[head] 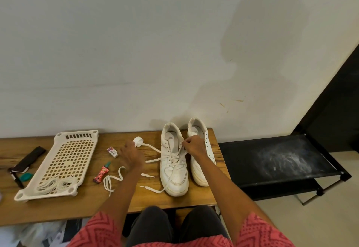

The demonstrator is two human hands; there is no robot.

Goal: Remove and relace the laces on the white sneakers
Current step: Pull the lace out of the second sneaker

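White lace (179,152) in right hand (194,146)

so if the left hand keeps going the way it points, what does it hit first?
Probably the rolled end of the loose white lace, just beyond the left hand. Depth is unclear, and the fingers may already touch it.

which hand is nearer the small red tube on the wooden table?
Left. The left hand hovers just right of and slightly beyond the small red tube. The right hand is much farther right, pinching the lace at the laced white sneaker.
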